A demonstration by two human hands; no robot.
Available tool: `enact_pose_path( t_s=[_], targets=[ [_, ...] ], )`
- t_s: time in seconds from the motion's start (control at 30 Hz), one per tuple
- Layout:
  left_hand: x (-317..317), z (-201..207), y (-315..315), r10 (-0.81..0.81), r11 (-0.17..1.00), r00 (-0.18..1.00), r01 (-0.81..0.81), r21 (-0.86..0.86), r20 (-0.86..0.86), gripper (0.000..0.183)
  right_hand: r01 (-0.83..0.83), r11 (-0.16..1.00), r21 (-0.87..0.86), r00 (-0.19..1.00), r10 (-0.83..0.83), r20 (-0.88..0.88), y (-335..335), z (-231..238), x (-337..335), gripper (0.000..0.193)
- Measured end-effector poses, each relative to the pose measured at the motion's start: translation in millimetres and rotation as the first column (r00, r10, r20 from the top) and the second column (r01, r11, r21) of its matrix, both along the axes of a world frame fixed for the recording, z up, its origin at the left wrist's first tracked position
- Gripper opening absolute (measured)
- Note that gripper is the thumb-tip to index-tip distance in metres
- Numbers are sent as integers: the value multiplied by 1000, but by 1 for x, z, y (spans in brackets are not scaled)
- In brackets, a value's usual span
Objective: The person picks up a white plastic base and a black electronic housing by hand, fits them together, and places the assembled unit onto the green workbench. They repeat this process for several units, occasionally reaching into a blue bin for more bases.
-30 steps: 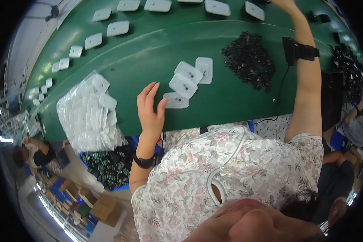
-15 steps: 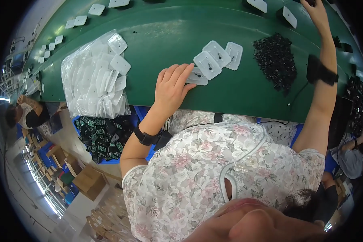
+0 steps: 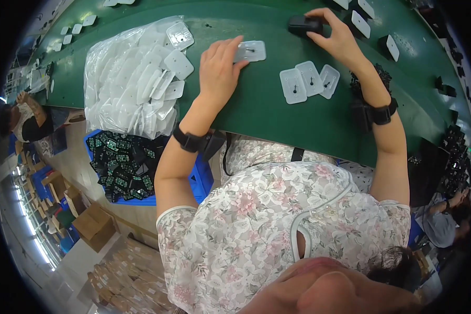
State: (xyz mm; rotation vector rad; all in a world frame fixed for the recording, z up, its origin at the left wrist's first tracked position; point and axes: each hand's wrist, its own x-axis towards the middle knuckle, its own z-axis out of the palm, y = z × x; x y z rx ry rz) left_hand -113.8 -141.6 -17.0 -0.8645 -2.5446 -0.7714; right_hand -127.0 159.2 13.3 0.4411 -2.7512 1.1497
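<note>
My left hand [image 3: 216, 68] grips the left end of a translucent white plastic cover [image 3: 254, 51], fingers along its edge. A small black part lies in the middle of that cover. To the right, my right hand [image 3: 341, 44] pinches a black box-shaped housing [image 3: 304, 25] between thumb and fingers, a little above the green table. Three more white covers [image 3: 292, 86] lie fanned out between my forearms, each with a small black piece on it. A heap of small black parts [image 3: 384, 78] is partly hidden behind my right wrist.
A clear plastic bag of white covers [image 3: 123, 78] lies left on the green table [image 3: 256, 120]. Below it, a blue bin [image 3: 201, 180] holds dark circuit pieces. Black housings with white covers [image 3: 360, 24] stand at the far right. Other people sit at both sides.
My right hand has come in from the far right edge with a black housing. My left hand has moved one white cover away from the other three, farther up the table.
</note>
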Motion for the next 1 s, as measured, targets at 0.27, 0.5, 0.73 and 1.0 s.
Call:
enact_pose_path(
  t_s=[0.27,0.5,0.73,1.0],
  targets=[
    [-9,1,8,-82,992,995,77,98,48,53,32,999,10,997,-32,69,-24,17,16,40],
    [-4,8,-9,-154,940,982,111,323,111,53,-244,958,153,958,263,-118,-77,22,6,40],
    [4,3,-15,-124,992,988,121,32,94,54,-255,933,256,954,286,-93,-88,11,11,41],
    [9,12,-8,-119,987,992,113,-117,-47,55,-96,957,274,948,172,-269,-97,4,30,43]
  ],
)
